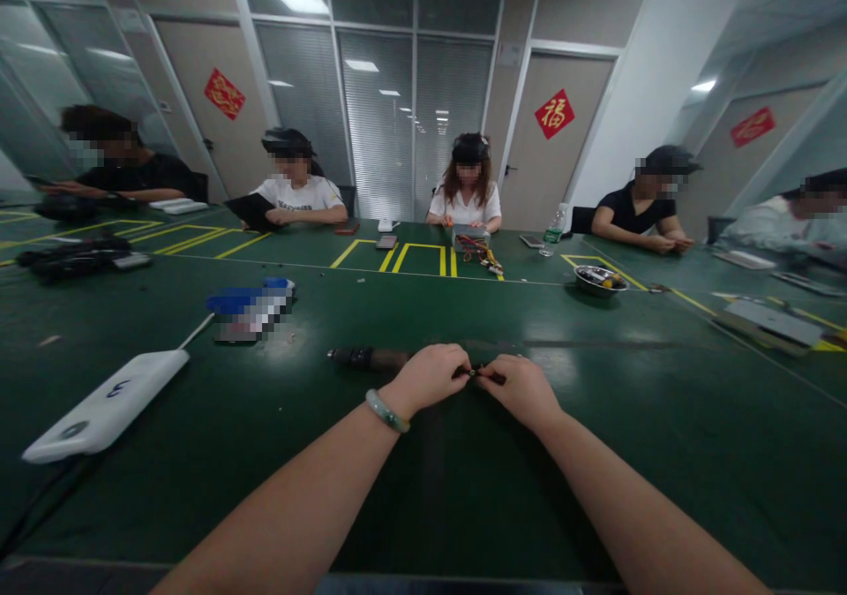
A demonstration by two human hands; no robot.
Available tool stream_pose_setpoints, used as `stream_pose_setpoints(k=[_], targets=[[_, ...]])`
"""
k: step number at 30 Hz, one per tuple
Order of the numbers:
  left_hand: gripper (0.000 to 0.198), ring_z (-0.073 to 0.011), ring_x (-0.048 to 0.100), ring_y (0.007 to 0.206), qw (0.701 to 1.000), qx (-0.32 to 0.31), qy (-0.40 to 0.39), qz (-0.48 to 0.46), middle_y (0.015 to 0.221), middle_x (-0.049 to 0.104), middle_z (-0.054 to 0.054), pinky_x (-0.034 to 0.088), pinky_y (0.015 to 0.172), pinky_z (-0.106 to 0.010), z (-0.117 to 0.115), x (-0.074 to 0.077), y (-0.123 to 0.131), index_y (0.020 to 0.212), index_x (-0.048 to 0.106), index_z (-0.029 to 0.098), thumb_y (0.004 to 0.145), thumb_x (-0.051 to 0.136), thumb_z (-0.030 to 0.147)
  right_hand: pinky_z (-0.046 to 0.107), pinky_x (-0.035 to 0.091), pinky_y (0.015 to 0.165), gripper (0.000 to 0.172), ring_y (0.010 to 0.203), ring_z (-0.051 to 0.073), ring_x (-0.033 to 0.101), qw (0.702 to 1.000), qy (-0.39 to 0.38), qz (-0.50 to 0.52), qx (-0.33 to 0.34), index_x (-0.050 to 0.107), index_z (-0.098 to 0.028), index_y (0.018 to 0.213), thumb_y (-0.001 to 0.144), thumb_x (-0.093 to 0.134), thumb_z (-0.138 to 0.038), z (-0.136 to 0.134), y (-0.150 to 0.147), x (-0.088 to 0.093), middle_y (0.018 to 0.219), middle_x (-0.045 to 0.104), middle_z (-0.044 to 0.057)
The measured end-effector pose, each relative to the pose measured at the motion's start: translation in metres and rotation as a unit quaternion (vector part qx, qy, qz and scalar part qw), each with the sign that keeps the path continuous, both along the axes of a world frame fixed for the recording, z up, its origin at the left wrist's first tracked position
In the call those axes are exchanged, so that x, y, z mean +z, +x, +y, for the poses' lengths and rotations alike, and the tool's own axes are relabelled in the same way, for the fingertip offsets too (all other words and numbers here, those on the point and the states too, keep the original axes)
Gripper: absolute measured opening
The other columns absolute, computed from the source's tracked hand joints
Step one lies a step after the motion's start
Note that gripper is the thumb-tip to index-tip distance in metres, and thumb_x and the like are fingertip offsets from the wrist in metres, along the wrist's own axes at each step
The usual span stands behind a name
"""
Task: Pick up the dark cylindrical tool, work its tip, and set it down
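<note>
My left hand (433, 372) and my right hand (521, 390) meet above the green table (371, 489), fingertips nearly touching. Both are closed in a pinch at a small dark piece (472, 372) with a tiny bright spot, too small to name. The fingers hide most of it. Just behind my left hand lies a dark, cylindrical tool (363, 358) with a narrow metal tip pointing left, which looks like an electric screwdriver. Its right end is covered by the hand. A pale bangle (387, 411) circles my left wrist.
A white power bank (109, 405) with cables lies at the left, near a blurred phone-like object (255, 312). Farther off are a metal bowl (600, 281) of small items, a plastic bottle (553, 233) and bundled wires (480, 249). Several people sit along the far side.
</note>
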State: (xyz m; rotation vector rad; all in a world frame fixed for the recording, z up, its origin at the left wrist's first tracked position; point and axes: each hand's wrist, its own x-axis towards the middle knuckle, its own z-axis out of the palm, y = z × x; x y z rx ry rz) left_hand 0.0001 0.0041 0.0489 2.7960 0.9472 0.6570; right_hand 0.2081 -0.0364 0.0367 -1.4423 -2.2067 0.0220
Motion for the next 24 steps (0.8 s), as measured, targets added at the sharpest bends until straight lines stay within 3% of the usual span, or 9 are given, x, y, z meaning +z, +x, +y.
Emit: stream_pose_setpoints(k=[5,13,18,24], targets=[[0.008,-0.0177,0.061,0.088,1.000,0.006,-0.003,-0.003,0.093,0.064,-0.002,0.046,0.081,-0.030,0.000,-0.001,0.001,0.091,0.063,0.020,0.085,0.061,0.024,0.026,0.039,0.070,0.010,0.071,0.012,0.057,1.000,0.022,-0.011,-0.009,0.069,-0.023,0.079,0.086,0.065,-0.027,-0.001,-0.004,-0.004,0.075,0.064,-0.002],[0.007,-0.0180,0.061,0.087,1.000,0.027,-0.013,-0.007,0.093,0.063,-0.002,0.047,0.079,-0.030,-0.006,0.001,0.003,0.090,0.061,0.019,0.086,0.060,0.025,0.030,0.039,0.078,0.016,0.083,0.017,0.059,0.991,0.062,-0.121,0.009,0.072,-0.023,0.095,0.092,0.057,-0.026,0.003,-0.005,-0.002,0.087,0.066,0.003],[0.009,-0.0187,0.061,0.087,0.998,0.054,-0.031,0.002,0.094,0.063,-0.002,0.047,0.080,-0.031,-0.009,0.002,0.006,0.093,0.057,0.020,0.085,0.061,0.022,0.031,0.040,0.078,0.019,0.084,0.018,0.058,0.981,0.073,-0.179,0.021,0.071,-0.021,0.094,0.094,0.052,-0.025,0.005,-0.008,0.000,0.086,0.064,0.005],[0.023,-0.0204,0.061,0.095,0.998,0.057,-0.028,0.001,0.101,0.063,-0.003,0.046,0.083,-0.032,-0.009,0.002,0.005,0.104,0.052,0.021,0.084,0.062,0.022,0.027,0.043,0.081,0.018,0.092,0.017,0.061,0.981,0.041,-0.187,0.034,0.068,-0.023,0.095,0.094,0.050,-0.023,0.010,-0.006,0.003,0.107,0.067,0.005]])
